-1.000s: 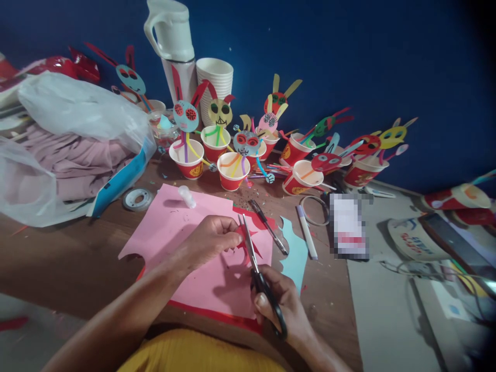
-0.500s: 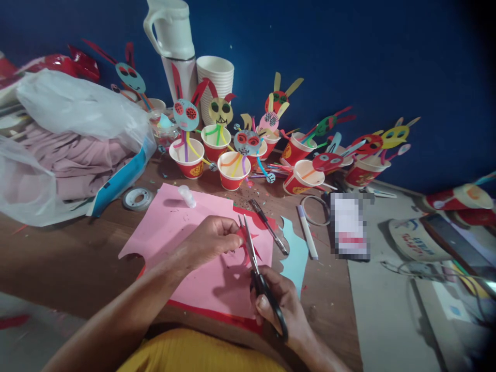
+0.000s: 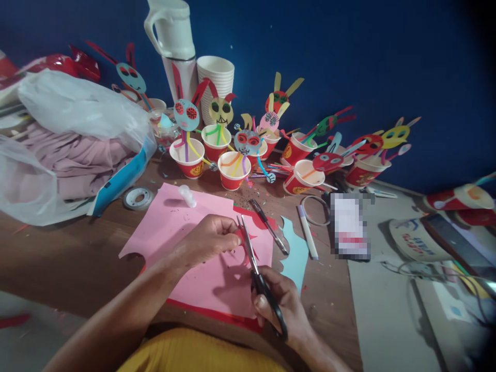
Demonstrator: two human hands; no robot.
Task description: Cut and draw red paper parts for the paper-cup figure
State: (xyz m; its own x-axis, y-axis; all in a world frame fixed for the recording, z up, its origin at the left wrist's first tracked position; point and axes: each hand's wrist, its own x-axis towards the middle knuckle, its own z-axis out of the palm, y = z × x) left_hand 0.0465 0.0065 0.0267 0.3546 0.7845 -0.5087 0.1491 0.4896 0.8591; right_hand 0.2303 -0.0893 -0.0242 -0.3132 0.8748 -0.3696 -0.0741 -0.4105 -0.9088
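Note:
My left hand [image 3: 217, 237] pinches a small red paper cutout [image 3: 250, 245] with pointed edges, held above a pink sheet of paper [image 3: 209, 289]. Black-handled scissors [image 3: 267, 297] are gripped in my right hand [image 3: 282, 305]. Their blades stand slightly apart and point away from me, crossing the cutout close to my left fingertips. Part of the cutout is hidden behind the blades and my fingers. Under the pink sheet, red paper [image 3: 217, 313] shows along its edges. A black pen [image 3: 270, 227] and a small whitish bottle [image 3: 187, 196] lie on the pink sheet.
Several red paper cups [image 3: 234, 181] with paper-faced figures line the back. Light-blue paper [image 3: 296, 253], a marker [image 3: 308, 232] and a phone [image 3: 351, 227] lie to the right. At the left are a tape roll [image 3: 138, 198] and a plastic bag [image 3: 89, 108]. A white jug [image 3: 176, 31] stands behind.
The red cutout has turned a little between my fingers, and the scissor blades have tilted slightly to the left. Both hands keep nearly the same place and hold.

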